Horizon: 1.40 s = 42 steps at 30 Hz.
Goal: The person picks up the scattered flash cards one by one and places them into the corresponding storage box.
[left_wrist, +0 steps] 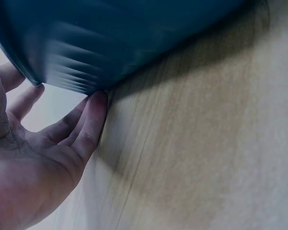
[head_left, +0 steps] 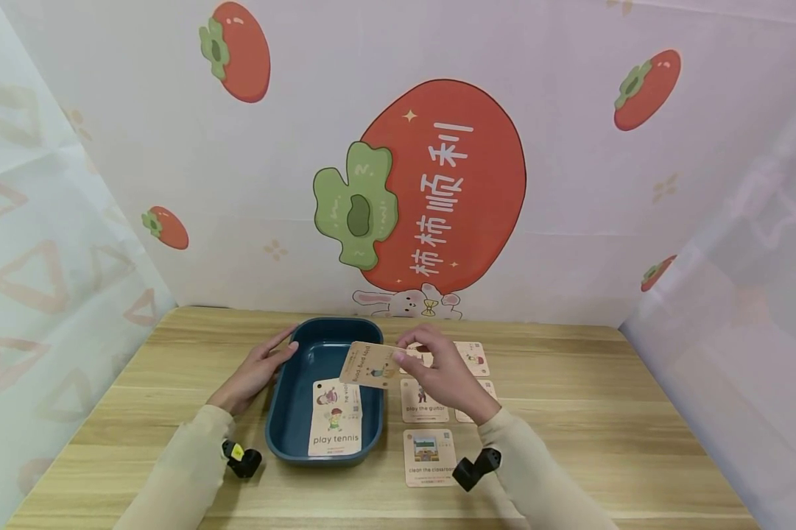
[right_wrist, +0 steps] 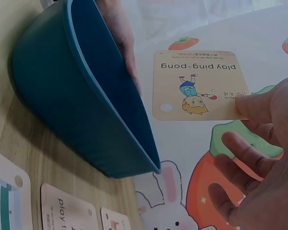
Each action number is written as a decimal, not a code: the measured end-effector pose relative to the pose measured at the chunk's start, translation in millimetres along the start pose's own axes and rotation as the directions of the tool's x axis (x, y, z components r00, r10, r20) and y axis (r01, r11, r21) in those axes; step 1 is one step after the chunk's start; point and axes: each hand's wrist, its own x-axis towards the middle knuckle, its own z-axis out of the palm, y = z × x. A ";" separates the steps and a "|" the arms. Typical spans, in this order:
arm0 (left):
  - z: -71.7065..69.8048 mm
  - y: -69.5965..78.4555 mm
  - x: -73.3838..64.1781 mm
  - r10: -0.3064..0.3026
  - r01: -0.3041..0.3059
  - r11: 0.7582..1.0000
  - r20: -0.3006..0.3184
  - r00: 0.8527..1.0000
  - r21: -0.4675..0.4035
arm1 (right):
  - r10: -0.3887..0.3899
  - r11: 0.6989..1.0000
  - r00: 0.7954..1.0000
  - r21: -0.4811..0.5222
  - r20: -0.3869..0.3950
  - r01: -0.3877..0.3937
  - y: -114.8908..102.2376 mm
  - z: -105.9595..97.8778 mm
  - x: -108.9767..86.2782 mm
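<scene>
Held in the air over the right side of the blue plastic bin (head_left: 321, 357) is a "play ping-pong" picture card (right_wrist: 197, 86). My right hand (head_left: 447, 372) pinches it by one edge between thumb and index finger; the other fingers stay off it, loosely bent. My left hand (head_left: 255, 375) rests against the bin's far left side, its fingertips touching the outer wall and rim in the left wrist view. Inside the bin lies a "play tennis" card (head_left: 334, 434), overlapping another card (head_left: 351, 395) that is partly covered.
Right of the bin, several cards lie in rows on the wooden table (head_left: 570, 419), including "play the guitar" (head_left: 425, 411) and "clean the classroom" (head_left: 427, 460). My right hand and arm cover some of them. A printed cloth (head_left: 570, 191) stands behind the table.
</scene>
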 end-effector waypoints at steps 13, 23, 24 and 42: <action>-0.5 1.5 0.3 -0.003 0.003 1.000 -0.004 1.000 0.006 | 0.036 0.999 0.999 0.021 0.031 -0.037 -2.3 16.4 5.6; -0.9 0.5 0.6 -0.001 0.001 1.000 0.000 1.000 -0.010 | 0.083 0.996 0.995 0.019 0.054 -0.084 0.7 25.5 2.4; -1.1 0.2 0.4 0.003 -0.003 1.000 0.001 1.000 -0.008 | 0.084 0.996 0.995 0.019 0.057 -0.085 1.6 26.1 1.7; -1.6 -2.2 1.0 0.008 -0.008 1.000 -0.006 1.000 0.014 | 0.133 0.991 0.985 -0.033 0.109 -0.130 12.0 36.3 -6.2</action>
